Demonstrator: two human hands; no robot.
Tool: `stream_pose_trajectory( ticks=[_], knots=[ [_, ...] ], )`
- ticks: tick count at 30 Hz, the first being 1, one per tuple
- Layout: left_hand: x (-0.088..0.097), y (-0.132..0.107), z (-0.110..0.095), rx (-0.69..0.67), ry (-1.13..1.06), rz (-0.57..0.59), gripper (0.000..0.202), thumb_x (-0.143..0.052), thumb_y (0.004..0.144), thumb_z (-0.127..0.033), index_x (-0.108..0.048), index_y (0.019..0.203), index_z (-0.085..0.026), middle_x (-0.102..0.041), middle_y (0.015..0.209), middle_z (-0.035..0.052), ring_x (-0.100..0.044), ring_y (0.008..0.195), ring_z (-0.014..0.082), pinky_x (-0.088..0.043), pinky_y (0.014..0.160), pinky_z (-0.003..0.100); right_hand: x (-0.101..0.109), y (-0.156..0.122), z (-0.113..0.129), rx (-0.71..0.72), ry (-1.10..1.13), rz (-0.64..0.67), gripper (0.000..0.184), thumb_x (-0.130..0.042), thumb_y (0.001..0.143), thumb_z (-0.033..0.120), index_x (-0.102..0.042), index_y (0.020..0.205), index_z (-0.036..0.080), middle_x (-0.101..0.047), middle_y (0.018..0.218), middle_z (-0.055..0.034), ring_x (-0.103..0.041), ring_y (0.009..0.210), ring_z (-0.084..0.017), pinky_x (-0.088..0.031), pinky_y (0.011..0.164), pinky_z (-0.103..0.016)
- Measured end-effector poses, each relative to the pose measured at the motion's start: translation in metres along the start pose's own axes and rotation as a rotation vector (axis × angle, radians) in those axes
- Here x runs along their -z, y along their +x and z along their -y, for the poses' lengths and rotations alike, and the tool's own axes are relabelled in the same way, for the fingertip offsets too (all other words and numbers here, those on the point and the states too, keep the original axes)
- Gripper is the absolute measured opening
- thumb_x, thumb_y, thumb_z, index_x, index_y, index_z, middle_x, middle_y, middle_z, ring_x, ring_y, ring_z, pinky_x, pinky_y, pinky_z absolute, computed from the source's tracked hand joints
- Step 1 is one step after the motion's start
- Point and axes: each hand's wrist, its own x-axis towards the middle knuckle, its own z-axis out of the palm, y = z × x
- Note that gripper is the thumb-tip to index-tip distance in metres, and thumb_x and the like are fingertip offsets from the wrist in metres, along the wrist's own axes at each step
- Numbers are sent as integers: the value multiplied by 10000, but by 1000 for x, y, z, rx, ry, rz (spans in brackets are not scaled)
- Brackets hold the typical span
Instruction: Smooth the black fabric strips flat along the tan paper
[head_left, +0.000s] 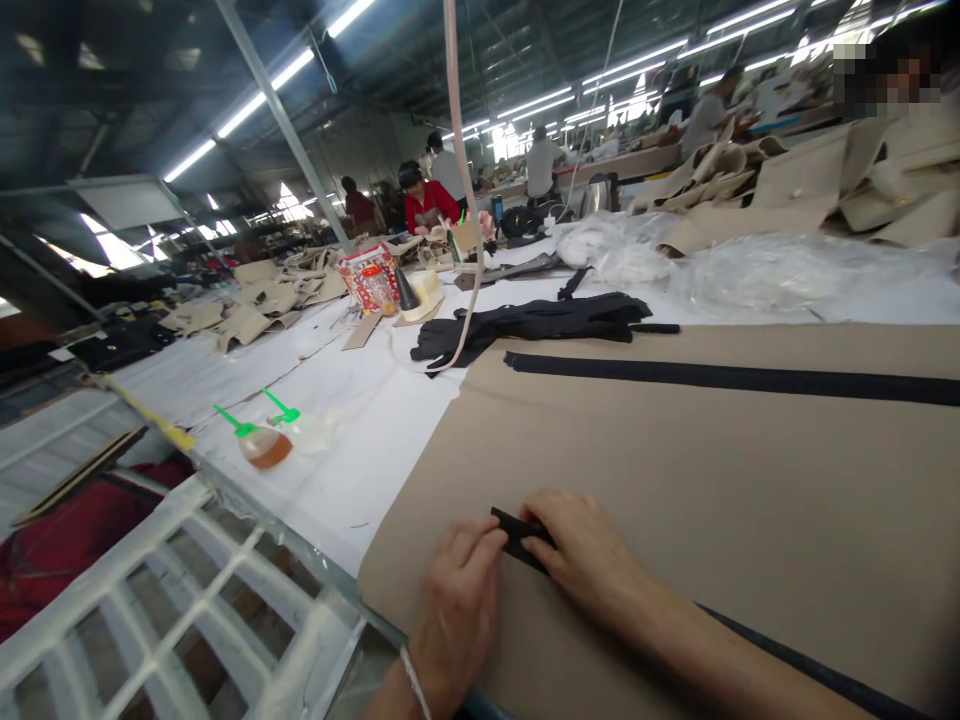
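At the far left, a white metal rack (150, 590) stands below the edge of the white tabletop (360, 420). Two squeeze bottles with green caps (266, 435) lie on their sides on the tabletop, near that edge. A large tan sheet (675, 450) covers the tabletop from the centre to the right border. The left hand (457, 600) rests on the near edge of the tan sheet, fingers loosely curled, with the thumb tip against the end of a short black strip (516, 531); whether it pinches the strip cannot be determined. The short black strip lies flat on the tan sheet between the two hands and runs on toward the lower right beside the right forearm. The right hand (589, 555) is released and palm down, its fingertips pressing on the strip. Farther back, a pile of black strips (540, 322) lies on the tabletop, and a long black strip (750, 380) lies straight across the tan sheet. Clear plastic film (787, 270) lies at the rear right.
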Motion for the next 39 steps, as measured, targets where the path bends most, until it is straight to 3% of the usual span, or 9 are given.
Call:
stream_pose_trajectory(
  ticks=[2,4,14,26,33,39],
  knots=[
    [-1,-5,4,-187,104,133,405,-398,907,-57,-599,1221,-216,-650,1201,86,-584,1125,235,-514,973,425,-1,2,0,11,-1,4,141,-570,848,78,-608,914,197,-641,966,-25,-555,934,-214,-310,795,-336],
    [-2,-6,6,-235,185,195,418,-403,908,-57,-559,1277,-176,-633,1246,103,-579,1142,251,-519,976,440,-2,3,0,20,-6,5,153,-563,855,68,-607,929,194,-636,992,-36,-548,949,-218,-320,811,-343],
    [7,1,17,-234,238,235,338,-465,917,-115,-572,1236,-139,-623,1271,137,-586,1170,271,-515,994,466,-4,8,4,4,-2,-2,204,-533,856,36,-628,958,184,-621,1005,-55,-534,970,-233,-364,855,-375],
    [15,6,25,-272,217,285,330,-480,921,-135,-582,1234,-121,-617,1282,139,-577,1184,265,-499,1018,442,-11,-2,-8,170,115,-52,311,-407,911,16,-662,991,176,-582,956,-72,-538,933,-207,-449,848,-324],
    [18,7,25,-279,282,334,338,-457,938,-150,-575,1253,-112,-608,1301,133,-569,1194,274,-502,1015,444,-13,-8,-6,254,-55,-44,322,-470,859,-62,-651,1031,141,-567,995,-77,-515,939,-223,-452,867,-358],
    [19,7,29,-317,305,318,334,-443,951,-157,-566,1258,-108,-616,1287,121,-574,1176,269,-528,981,440,-27,-12,-15,405,-256,-188,292,-577,832,-10,-610,1094,114,-577,981,-75,-502,859,-235,-437,772,-381]
  ],
)
